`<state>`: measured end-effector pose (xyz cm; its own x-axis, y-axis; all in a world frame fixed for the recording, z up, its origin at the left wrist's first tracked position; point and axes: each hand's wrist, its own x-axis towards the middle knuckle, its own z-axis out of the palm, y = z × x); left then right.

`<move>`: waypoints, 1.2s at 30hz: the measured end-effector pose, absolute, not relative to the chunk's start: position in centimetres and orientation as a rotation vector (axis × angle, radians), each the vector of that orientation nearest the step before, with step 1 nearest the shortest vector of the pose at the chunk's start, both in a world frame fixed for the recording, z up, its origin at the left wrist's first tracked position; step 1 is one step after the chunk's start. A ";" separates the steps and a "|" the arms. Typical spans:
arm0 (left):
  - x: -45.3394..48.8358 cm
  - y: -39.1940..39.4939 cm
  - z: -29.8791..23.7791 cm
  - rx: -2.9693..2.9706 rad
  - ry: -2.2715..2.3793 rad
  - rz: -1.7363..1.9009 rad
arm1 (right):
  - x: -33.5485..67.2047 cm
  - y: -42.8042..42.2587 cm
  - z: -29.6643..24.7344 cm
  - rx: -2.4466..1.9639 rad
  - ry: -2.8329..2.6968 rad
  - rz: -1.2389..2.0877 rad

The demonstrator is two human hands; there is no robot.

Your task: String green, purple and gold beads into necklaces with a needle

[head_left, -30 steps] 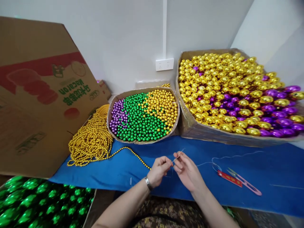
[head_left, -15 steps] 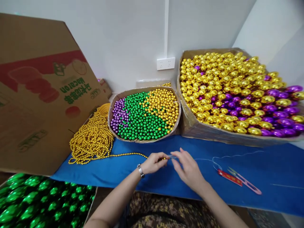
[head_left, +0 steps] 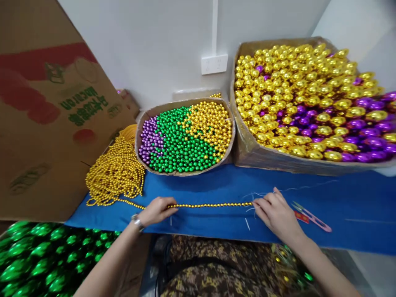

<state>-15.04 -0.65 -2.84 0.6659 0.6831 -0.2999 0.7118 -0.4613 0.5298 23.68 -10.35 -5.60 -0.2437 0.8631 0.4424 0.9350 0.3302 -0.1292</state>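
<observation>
Between my two hands a gold bead string (head_left: 213,205) is stretched straight, just above the blue cloth (head_left: 198,187). My left hand (head_left: 159,210), with a metal watch or bracelet (head_left: 137,222) at the wrist, pinches the string; from there it runs left to a heaped coil of gold bead strings (head_left: 116,177). My right hand (head_left: 272,210) pinches the string's right end, where thin white thread (head_left: 251,209) sticks out by the fingertips. Pink-handled thread snips (head_left: 318,222) lie right of this hand, partly over a red label or packet (head_left: 301,217).
Behind the hands stands a box of purple, green and gold beads (head_left: 185,173). A larger box of gold and purple oval beads (head_left: 278,164) is at right. At left a tall cardboard carton (head_left: 46,144) leans over large green beads (head_left: 40,255). Loose thread pieces (head_left: 247,224) lie on the cloth.
My hands were close together at the string's end. They have now moved apart, left hand leftward and right hand rightward, with the bead string drawn out between them.
</observation>
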 end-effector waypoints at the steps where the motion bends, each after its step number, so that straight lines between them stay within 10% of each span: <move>1: -16.4 -1.0 -3.0 2.203 1.101 -0.068 | 24.1 -11.2 -6.3 -1.617 -2.154 -0.162; 36: -18.7 -4.9 -7.1 2.190 1.219 0.050 | 23.5 -15.0 -12.3 -1.564 -2.264 -0.086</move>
